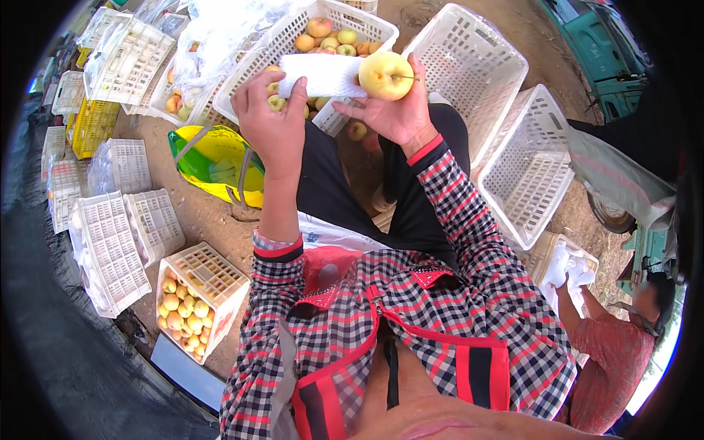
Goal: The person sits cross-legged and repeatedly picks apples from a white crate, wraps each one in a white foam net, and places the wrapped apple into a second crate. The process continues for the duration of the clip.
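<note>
My left hand (275, 113) grips one end of a white foam net sleeve (319, 76) between thumb and fingers. The sleeve lies level, and its other end meets a yellow apple (385, 76) with its stem to the right. That apple rests in my right hand (397, 113), whose fingers are partly behind the apple and sleeve. Below and behind both hands stands a white plastic crate (388, 34) of loose yellow and reddish apples (346, 37). A couple of apples (357, 131) show low between my knees.
Lined white crates (467, 71) (528, 165) stand at the right. A yellow-green bag (220, 159) sits at the left. Further left are stacked crates (110, 253) and a crate of apples (236, 280). At the lower right, a person (610, 352) reaches into a crate. A green vehicle (599, 55) stands beyond.
</note>
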The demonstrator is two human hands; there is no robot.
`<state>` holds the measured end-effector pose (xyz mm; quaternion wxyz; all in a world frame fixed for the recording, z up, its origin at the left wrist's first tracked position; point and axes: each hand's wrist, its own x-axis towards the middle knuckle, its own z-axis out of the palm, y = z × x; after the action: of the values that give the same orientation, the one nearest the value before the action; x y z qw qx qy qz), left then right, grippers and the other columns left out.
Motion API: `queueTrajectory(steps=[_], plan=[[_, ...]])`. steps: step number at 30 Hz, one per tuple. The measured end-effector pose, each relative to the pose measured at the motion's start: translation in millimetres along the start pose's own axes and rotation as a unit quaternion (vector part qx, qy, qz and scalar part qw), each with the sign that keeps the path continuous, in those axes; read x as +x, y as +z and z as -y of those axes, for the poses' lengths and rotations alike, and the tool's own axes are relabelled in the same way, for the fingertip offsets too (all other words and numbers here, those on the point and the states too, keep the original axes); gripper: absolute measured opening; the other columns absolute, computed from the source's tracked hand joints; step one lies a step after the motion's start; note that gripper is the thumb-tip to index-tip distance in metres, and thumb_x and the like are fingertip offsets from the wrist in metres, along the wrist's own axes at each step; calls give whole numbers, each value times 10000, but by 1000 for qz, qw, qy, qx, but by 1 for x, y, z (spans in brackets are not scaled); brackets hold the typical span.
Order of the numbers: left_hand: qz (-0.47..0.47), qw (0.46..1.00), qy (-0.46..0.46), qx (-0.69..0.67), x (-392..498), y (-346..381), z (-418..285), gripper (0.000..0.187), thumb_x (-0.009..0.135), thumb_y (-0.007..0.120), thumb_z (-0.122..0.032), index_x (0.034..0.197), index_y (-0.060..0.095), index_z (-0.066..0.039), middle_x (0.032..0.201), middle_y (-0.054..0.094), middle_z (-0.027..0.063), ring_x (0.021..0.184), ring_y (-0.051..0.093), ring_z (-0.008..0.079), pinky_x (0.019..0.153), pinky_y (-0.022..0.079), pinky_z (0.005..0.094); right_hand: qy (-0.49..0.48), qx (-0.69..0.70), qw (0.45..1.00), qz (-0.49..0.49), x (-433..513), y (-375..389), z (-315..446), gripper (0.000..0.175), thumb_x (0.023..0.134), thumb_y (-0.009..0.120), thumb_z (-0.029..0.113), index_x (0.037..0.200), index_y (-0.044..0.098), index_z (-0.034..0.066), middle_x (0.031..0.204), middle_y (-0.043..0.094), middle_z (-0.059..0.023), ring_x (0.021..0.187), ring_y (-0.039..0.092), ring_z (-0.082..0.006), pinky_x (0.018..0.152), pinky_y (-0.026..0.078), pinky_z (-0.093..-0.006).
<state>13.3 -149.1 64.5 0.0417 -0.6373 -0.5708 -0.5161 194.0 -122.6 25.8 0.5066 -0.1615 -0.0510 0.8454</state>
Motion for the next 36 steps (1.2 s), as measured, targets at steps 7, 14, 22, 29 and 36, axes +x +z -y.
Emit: queueTrajectory(steps=[7, 14, 22, 29, 36], plan=[[52, 996, -16, -73, -16, 0, 3, 215, 772, 767, -85, 931, 623, -64, 885, 663, 47, 777, 604, 180, 650, 502, 311, -105, -152, 983, -21, 3, -24, -13, 684, 951, 289, 598, 1330, 460, 54, 1346, 494, -135, 1275, 438, -312, 1066, 289, -623], [237, 713, -501, -430, -60, -8, 19, 237, 830, 737, -118, 1015, 652, 4, 916, 668, 34, 702, 586, 64, 503, 456, 202, -132, -165, 977, -25, -24, -72, -41, 610, 945, 400, 532, 1271, 507, 27, 1236, 583, -117, 1149, 550, -257, 1045, 381, -406], [239, 757, -462, -395, -44, 24, 56, 190, 873, 683, -137, 1017, 664, -15, 824, 661, 42, 570, 557, 102, 458, 409, 228, -57, 48, 996, -56, -7, -106, -47, 719, 894, 341, 690, 1179, 544, 61, 1193, 567, -178, 1158, 526, -351, 1009, 388, -576], [-14, 677, -381, -629, 70, 91, 70, 280, 914, 602, -127, 1173, 580, -24, 1044, 658, 78, 888, 632, 178, 603, 476, 267, 83, -228, 891, -383, 44, -284, -90, 595, 873, 556, 586, 1145, 553, 57, 1104, 593, -123, 988, 604, -272, 807, 519, -477], [-161, 607, -477, -615, 67, 85, 71, 213, 908, 588, -92, 1110, 526, -66, 1014, 579, 64, 856, 529, 181, 622, 442, 328, 226, -164, 850, -446, 20, -321, -117, 535, 879, 621, 479, 1287, 501, 155, 1187, 581, -66, 1030, 589, -260, 885, 477, -492]])
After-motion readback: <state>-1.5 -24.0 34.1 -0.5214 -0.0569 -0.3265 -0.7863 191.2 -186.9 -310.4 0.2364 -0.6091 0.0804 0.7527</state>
